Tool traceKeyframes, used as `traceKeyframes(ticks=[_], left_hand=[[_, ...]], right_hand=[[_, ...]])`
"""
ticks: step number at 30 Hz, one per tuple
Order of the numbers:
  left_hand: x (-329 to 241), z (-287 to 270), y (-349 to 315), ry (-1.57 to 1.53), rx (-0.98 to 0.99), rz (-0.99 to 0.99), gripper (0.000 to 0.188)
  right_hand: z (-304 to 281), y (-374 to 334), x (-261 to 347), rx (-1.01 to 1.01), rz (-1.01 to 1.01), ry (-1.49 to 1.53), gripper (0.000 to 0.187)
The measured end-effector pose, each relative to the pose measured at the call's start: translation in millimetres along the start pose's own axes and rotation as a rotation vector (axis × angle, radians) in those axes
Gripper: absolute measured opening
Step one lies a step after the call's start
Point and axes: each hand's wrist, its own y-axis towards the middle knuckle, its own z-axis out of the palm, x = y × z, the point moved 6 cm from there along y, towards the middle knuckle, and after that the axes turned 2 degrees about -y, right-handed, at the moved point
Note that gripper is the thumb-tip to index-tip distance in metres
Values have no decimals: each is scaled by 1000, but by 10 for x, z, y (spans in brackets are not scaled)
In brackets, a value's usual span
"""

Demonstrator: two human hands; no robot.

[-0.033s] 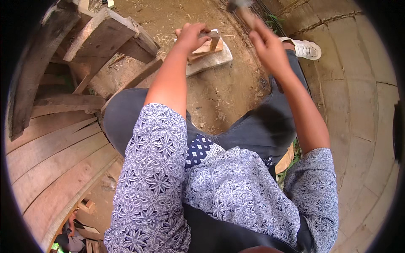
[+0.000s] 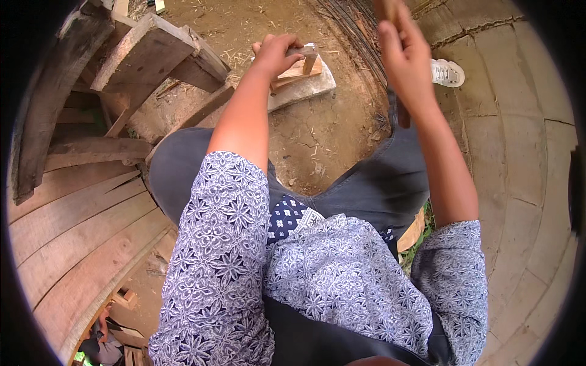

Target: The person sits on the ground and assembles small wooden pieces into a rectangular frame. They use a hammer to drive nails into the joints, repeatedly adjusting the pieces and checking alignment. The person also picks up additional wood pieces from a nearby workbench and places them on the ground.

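My right hand (image 2: pixel 408 64) is raised at the upper right, closed around the wooden handle (image 2: pixel 403 114) of a hammer. The hammer's head lies beyond the upper edge of the picture. My left hand (image 2: pixel 276 55) is closed on a short wooden piece (image 2: pixel 311 63), which stands upright on a flat wooden board (image 2: pixel 299 74). Beneath that board is a pale, worn block (image 2: pixel 311 91) on the ground. The fingers partly cover the wooden piece, so its full shape is hidden.
Rough timber pieces (image 2: pixel 146 52) are stacked at the left, above a plank wall (image 2: pixel 79 238). A cracked pale wall (image 2: pixel 500 152) runs along the right. Thin dark rods (image 2: pixel 351 33) lie beside my shoe (image 2: pixel 447 72). Another person (image 2: pixel 105 344) shows at the lower left.
My right hand has moved to the right and a little up with the hammer, whose head has left the picture. My left hand stays almost in place on the wooden piece.
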Motion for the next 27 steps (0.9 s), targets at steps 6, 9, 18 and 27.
traceKeyframes(ticks=[6, 9, 18, 27], left_hand=[[-322, 71, 142, -29, 32, 38, 32], [-136, 4, 209, -9, 19, 24, 31], [-219, 91, 141, -9, 41, -12, 31], [-315, -10, 137, 23, 70, -14, 29]], right_hand=[[487, -318, -477, 110, -47, -203, 40], [449, -108, -501, 335, 0, -204, 52], [472, -398, -539, 255, 81, -256, 47], [357, -279, -330, 18, 29, -85, 45]])
